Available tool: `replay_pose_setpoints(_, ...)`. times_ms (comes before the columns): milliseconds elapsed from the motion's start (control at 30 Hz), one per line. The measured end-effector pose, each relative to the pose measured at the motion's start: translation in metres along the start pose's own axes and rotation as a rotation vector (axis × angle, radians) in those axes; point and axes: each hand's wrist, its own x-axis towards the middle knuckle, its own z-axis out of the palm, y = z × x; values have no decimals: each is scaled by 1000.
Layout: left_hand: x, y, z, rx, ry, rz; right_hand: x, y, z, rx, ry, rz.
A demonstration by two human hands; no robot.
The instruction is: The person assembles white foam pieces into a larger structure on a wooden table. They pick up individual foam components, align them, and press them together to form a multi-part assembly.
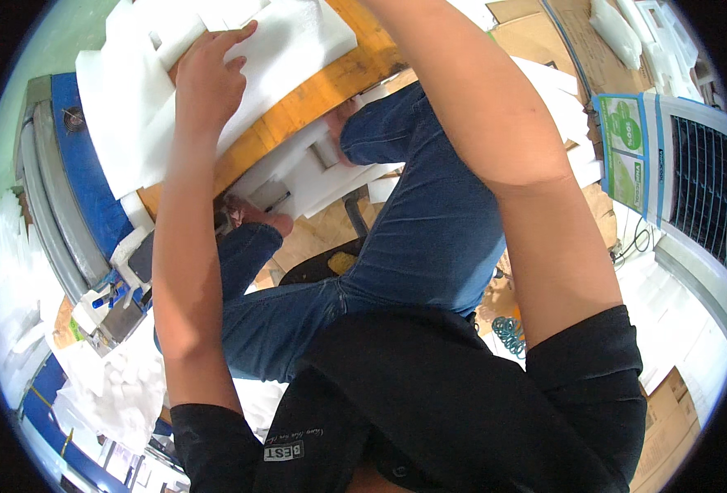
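Note:
My left hand (211, 86) is over white foam sheets (298, 49) at the upper left. Its index finger is stretched out and its thumb stands apart, and no object shows between them. A white foam block (181, 39) lies beside its fingers. Under the foam is a wooden tabletop (298, 111) with a yellow-orange edge. My right arm (495, 107) reaches up past the top edge of the head view, so the right hand is hidden.
A blue machine with grey rollers (55, 197) stands left of the table. To the right are an air cooler (700, 181) with a dark grille and cardboard sheets (524, 41). A coiled teal hose (509, 335) hangs near my right elbow. White foam scraps (105, 386) pile up at lower left.

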Motion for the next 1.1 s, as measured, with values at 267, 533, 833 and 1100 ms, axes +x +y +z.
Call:
replay_pose_setpoints(267, 2, -17, 4, -86, 5, 37, -11, -5, -12, -23, -38, -40)
replay_pose_setpoints(533, 0, -20, 9, -107, 113, 92, -13, -5, -14, -177, -18, -155)
replay_pose_setpoints(833, -2, -23, 18, -227, 234, 196, -14, -1, -14, -34, -26, -122)
replay_pose_setpoints(1100, 9, -25, 16, -283, 81, 144, -20, -14, -18, 47, -14, -18)
